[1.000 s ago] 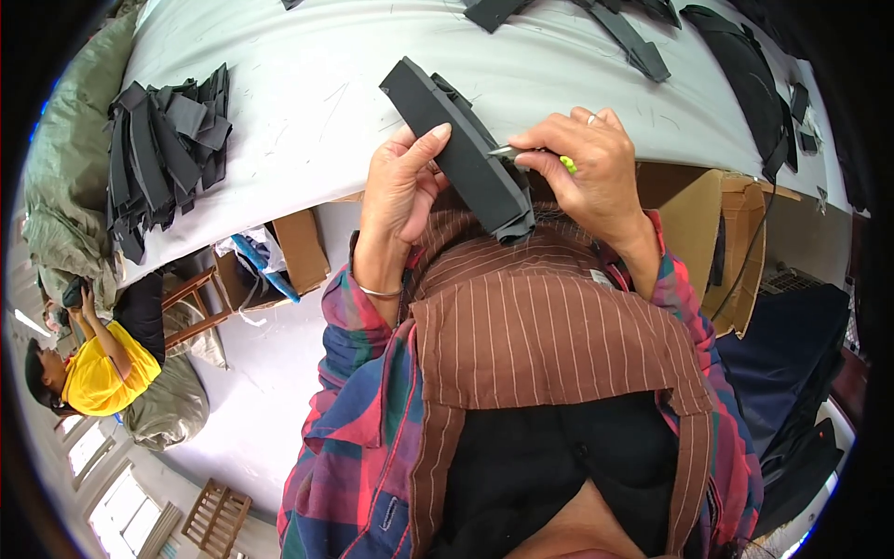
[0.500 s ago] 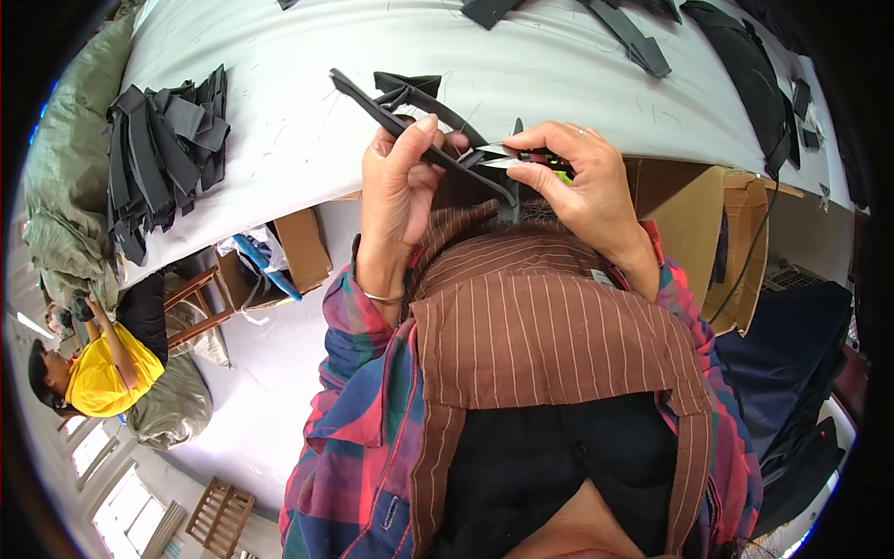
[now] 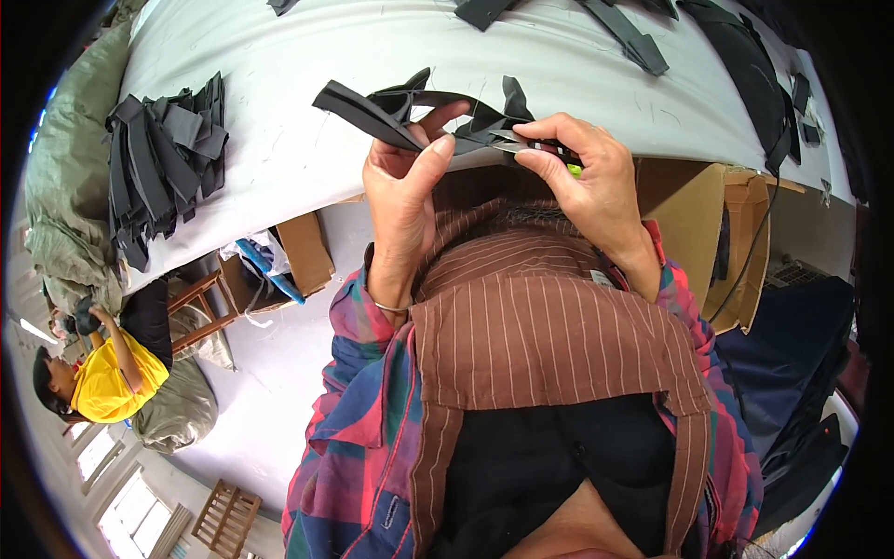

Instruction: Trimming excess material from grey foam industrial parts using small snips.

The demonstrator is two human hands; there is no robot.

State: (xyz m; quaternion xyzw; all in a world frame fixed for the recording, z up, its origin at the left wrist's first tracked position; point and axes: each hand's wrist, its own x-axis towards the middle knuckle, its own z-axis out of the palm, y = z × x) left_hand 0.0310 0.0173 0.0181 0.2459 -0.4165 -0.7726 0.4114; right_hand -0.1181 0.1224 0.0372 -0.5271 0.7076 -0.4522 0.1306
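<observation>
My left hand is closed on a dark grey folded fabric strip, pinching it between thumb and fingers. The strip loops over toward the right, above the near edge of the white-covered table. In my right hand is a small pair of thread snips, with metal blades and a bit of bright green near the palm. The blade tips lie against the right part of the strip. Loose threads stick out from the fabric. Most of the snips' handle is hidden by my fingers.
A pile of dark strips lies at the left of the white-covered table, more dark pieces at the far side. Cardboard boxes stand under the table. At the far left a person in yellow sits working.
The fabric strip has shifted and turned in my left hand, its loop now spread more to the right. My right hand and the snips have moved slightly right, still at the strip.
</observation>
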